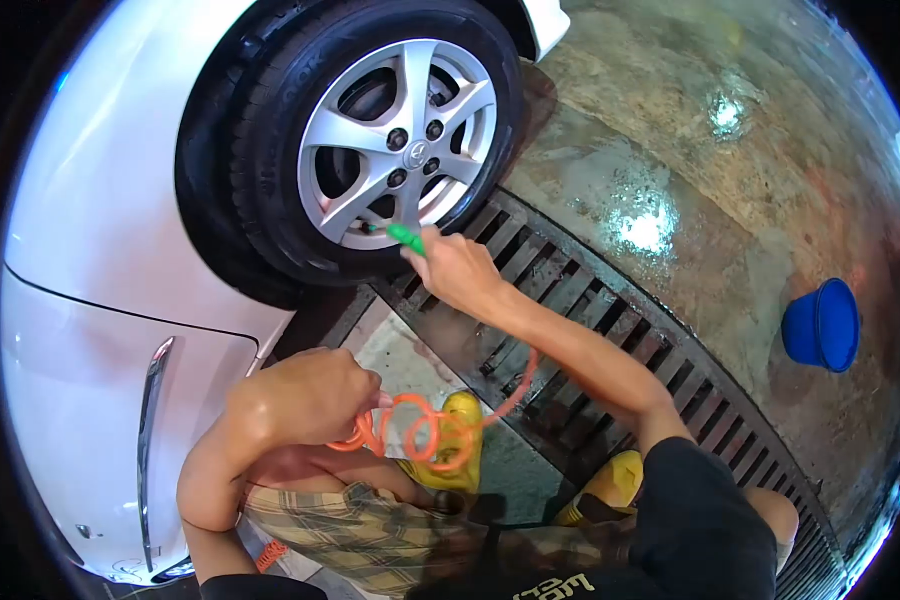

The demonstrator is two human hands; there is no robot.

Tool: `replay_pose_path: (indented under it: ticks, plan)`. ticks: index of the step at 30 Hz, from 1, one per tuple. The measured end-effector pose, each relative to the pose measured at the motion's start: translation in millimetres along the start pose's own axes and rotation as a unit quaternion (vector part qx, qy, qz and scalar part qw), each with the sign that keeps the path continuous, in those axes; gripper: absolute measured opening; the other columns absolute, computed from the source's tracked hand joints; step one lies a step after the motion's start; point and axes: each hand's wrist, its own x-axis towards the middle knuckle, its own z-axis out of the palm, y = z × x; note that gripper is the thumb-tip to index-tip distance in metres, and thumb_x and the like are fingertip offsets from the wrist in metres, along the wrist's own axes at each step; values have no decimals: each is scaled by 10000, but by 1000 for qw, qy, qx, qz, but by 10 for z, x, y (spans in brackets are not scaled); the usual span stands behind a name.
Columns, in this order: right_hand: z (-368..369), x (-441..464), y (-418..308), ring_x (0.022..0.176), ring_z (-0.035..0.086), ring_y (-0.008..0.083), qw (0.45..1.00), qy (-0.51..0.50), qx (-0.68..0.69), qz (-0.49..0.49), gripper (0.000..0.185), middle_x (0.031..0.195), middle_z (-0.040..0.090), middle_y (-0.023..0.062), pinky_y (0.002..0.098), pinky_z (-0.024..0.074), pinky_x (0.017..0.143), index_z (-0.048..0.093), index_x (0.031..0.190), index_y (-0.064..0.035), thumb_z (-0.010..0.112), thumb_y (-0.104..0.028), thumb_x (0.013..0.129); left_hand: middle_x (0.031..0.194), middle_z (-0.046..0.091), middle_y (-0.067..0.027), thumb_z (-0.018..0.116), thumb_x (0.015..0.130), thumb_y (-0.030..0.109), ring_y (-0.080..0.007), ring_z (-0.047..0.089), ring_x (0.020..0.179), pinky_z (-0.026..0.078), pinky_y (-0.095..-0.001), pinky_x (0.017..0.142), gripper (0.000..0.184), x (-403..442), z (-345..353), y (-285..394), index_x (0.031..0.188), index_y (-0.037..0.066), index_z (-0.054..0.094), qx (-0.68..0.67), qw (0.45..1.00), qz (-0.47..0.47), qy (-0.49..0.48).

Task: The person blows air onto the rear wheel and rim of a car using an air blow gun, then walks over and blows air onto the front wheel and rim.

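Note:
My right hand (457, 268) is closed around a green air hose nozzle (407, 238), its tip close to the lower rim of the silver alloy wheel (410, 150). A small dark stub, perhaps the tyre valve (369, 228), shows just left of the tip; I cannot tell whether they touch. From under my right forearm an orange coiled hose (438, 440) loops across to my left hand (315, 395). That hand is a loose fist with the coils gathered at its fingers. The black tyre (290, 170) sits upright under the white car's body (130, 200).
A slatted drain grate (610, 310) runs beneath the tyre and past my right side. Wet concrete (650, 150) reflects bright lights. At the right stands a blue bucket (821, 326). My yellow boots (460, 440) are below the hose, with another orange coil (271, 555) at lower left.

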Motion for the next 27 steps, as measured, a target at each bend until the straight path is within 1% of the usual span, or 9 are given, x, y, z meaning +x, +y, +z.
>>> replay_pose_path:
  ticks: [2, 4, 8, 12, 16, 18, 22, 26, 27]
  plan:
    - [66, 26, -51, 663, 643, 466, 1000, 8, 24, 0, 400, 697, 648, 237, 546, 520, 607, 571, 900, 25, 575, -373, 938, 685, 636, -226, 681, 850, 190, -408, 651, 711, 513, -457, 626, 206, -13, 22, 20, 819, -13, 657, 3, 1000, -6, 5]
    - [23, 25, -151, 593, 608, 481, 970, -110, -35, -212, 370, 621, 614, 222, 535, 496, 533, 528, 877, 17, 586, -342, 945, 681, 638, -217, 681, 849, 190, -394, 656, 712, 514, -456, 627, 200, 12, -23, 24, 824, -7, 662, -18, 999, -26, 11]
    - [-152, 69, -553, 606, 625, 460, 988, 43, 104, -107, 370, 624, 611, 231, 528, 500, 532, 539, 873, 23, 586, -337, 946, 686, 647, -207, 695, 838, 191, -388, 662, 713, 519, -453, 639, 195, 16, 51, -22, 833, -2, 667, 11, 1000, 13, 10]
    - [-75, 44, -427, 605, 633, 447, 976, -87, -39, -195, 366, 617, 610, 229, 504, 501, 504, 538, 872, 32, 597, -322, 943, 701, 660, -197, 717, 808, 188, -383, 669, 717, 527, -447, 653, 192, 43, 32, -17, 846, 4, 675, 13, 1000, -11, 2]
    - [-60, 10, -503, 602, 654, 413, 994, 9, 43, -104, 359, 627, 628, 208, 506, 507, 513, 563, 885, 22, 578, -331, 946, 724, 669, -203, 728, 773, 165, -379, 672, 723, 536, -444, 671, 183, 15, 23, 13, 857, 9, 683, 37, 999, -23, -12]
    - [43, -28, -376, 588, 653, 404, 954, -148, -136, -222, 351, 611, 623, 201, 504, 498, 492, 540, 918, 13, 584, -334, 943, 724, 668, -209, 720, 785, 173, -381, 671, 722, 536, -446, 673, 184, 40, 0, 1, 856, 7, 683, 15, 1000, -15, -7]
    - [-106, -17, -583, 562, 637, 409, 988, 65, 62, -123, 350, 606, 621, 199, 494, 502, 490, 532, 915, 23, 612, -317, 930, 743, 666, -217, 611, 839, 159, -386, 669, 749, 533, -443, 704, 187, 6, 11, 36, 822, -2, 703, 41, 999, 9, 0]
    - [126, 34, -395, 551, 629, 412, 971, -69, -65, -221, 334, 584, 605, 199, 492, 498, 482, 511, 889, 17, 634, -292, 916, 732, 663, -219, 611, 838, 162, -381, 671, 739, 535, -436, 703, 190, 68, 5, 17, 817, -3, 703, -16, 999, -32, -6]
    - [13, 11, -560, 558, 636, 406, 983, -5, -16, -184, 332, 586, 605, 198, 489, 501, 488, 519, 882, 12, 624, -301, 917, 705, 658, -213, 647, 836, 187, -383, 671, 718, 535, -442, 679, 196, 68, 74, -14, 823, -4, 690, 11, 1000, -1, 15]
